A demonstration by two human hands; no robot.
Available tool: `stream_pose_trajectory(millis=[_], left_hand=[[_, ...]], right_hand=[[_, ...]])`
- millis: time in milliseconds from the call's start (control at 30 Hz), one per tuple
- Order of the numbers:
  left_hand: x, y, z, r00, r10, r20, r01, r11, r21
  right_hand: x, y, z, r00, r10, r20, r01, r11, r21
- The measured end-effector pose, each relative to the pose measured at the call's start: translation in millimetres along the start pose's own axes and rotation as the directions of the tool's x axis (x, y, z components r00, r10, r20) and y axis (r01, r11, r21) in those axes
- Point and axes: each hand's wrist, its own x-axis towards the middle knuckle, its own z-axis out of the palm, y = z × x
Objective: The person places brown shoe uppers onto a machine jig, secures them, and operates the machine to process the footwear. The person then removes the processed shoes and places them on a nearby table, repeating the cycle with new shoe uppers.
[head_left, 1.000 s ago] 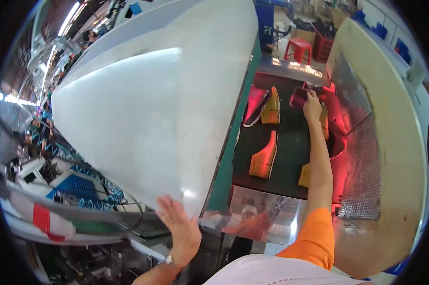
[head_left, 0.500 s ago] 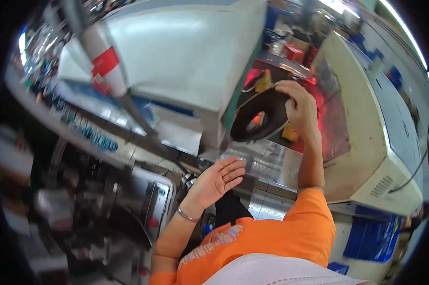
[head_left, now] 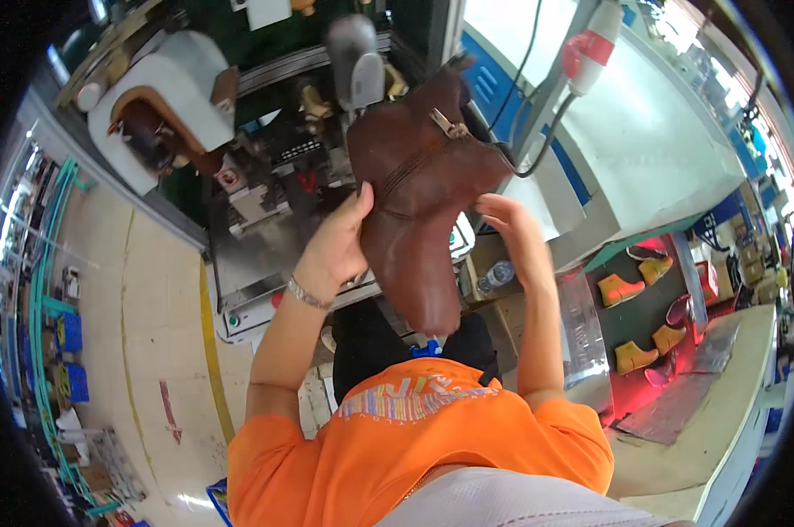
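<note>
Boot upper [head_left: 415, 193] in brown leather is held up in front of the person's torso, over the near edge of a metal counter [head_left: 256, 268]. Its rounded, narrower end points down toward the body, and its wider end, with a zipper [head_left: 450, 125], points away; the long axis runs nearly fore and aft. The left hand [head_left: 334, 246] grips its left edge, thumb laid against the leather. The right hand [head_left: 516, 233] has curled fingers at the right edge; whether they pinch it I cannot tell. Beyond, the upper hides part of the machinery on the counter, where a white machine head [head_left: 195, 66] stands at left. A red-and-white pole [head_left: 588, 54] and a dark cable rise at right, before a pale hood [head_left: 669, 132]. Farther right, yellow wedge-shaped pieces [head_left: 621, 290] sit on a dark belt [head_left: 603, 329] under reddish light. A clear bottle [head_left: 498, 276] lies just below the right hand.
</note>
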Motion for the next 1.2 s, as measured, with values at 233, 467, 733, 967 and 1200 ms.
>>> stream_pose_trajectory(millis=[233, 467, 733, 967, 1200], left_hand=[[4.4, 57.5, -0.5, 0.869, 0.394, 0.299, -0.495, 0.672, 0.551], [48.7, 127.7, 0.9, 0.800, 0.577, 0.165, -0.559, 0.614, 0.557], [85.4, 148.0, -7.2, 0.797, 0.593, -0.113, -0.513, 0.764, 0.391], [99.5, 162.4, -20.0, 0.871, 0.482, -0.094, -0.431, 0.841, 0.327], [106.3, 151.3, -64.8, 0.825, 0.565, -0.007, -0.498, 0.732, 0.464]], right_hand=[[97.2, 7.1, 76.4, 0.863, 0.177, 0.472, -0.444, 0.713, 0.543], [177.6, -47.0, 93.0, 0.977, 0.052, 0.208, -0.173, 0.767, 0.618], [222.4, -29.5, 102.9, 0.960, 0.104, 0.261, -0.257, 0.705, 0.661], [223.0, -29.5, 102.3, 0.981, 0.117, 0.156, -0.192, 0.731, 0.655], [225.9, 28.2, 105.8, 0.980, 0.039, 0.195, -0.156, 0.757, 0.634]])
